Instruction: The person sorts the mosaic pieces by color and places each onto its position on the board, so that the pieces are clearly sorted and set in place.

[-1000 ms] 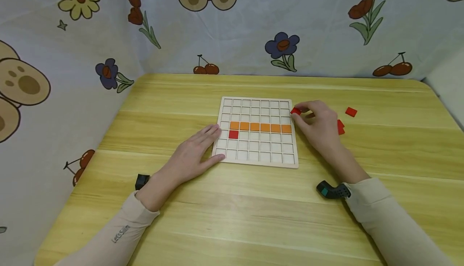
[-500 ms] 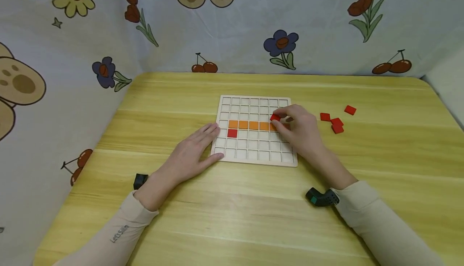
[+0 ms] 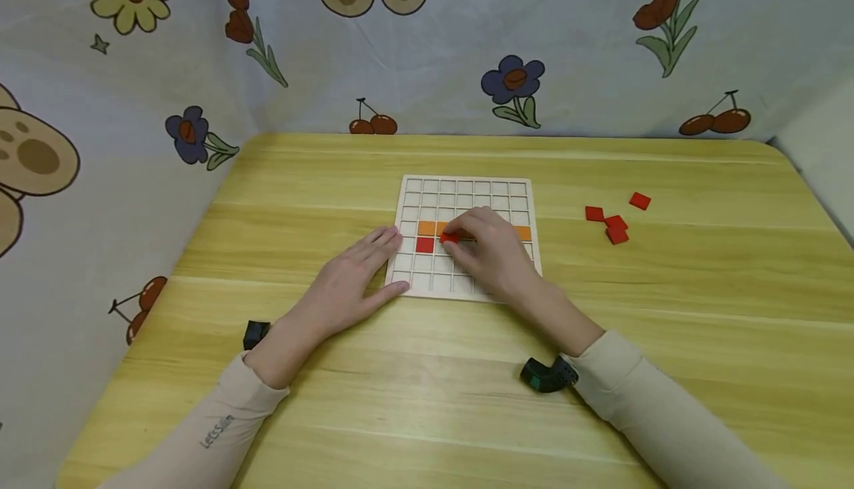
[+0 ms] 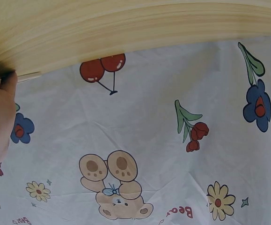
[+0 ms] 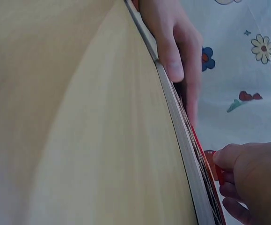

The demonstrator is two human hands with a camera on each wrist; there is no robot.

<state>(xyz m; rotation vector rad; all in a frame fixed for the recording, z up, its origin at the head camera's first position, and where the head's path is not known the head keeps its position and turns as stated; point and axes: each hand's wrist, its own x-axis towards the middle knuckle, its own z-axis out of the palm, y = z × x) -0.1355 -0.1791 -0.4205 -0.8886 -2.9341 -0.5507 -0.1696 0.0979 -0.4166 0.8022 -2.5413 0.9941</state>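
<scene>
A pale wooden grid board [image 3: 467,187] lies on the table. One row of its cells bears orange square tiles [image 3: 426,228], partly covered by my right hand. Just below that row, a red tile [image 3: 424,245] sits in a cell. My right hand [image 3: 492,252] pinches another red tile [image 3: 449,238] between thumb and fingers, close over the board beside the placed one. In the right wrist view the pinched tile [image 5: 221,176] shows at the fingertips. My left hand [image 3: 350,281] rests with straight fingers and thumb on the board's left edge.
Several loose red tiles [image 3: 594,213] lie on the wooden table [image 3: 700,289] right of the board, two of them overlapping. A printed cloth [image 3: 434,67] hangs behind the table and along its left side. Each wrist wears a black camera [image 3: 548,376].
My right hand has moved left from the board's right edge with the pinched red tile, now just right of the placed one. The left hand has stayed on the board.
</scene>
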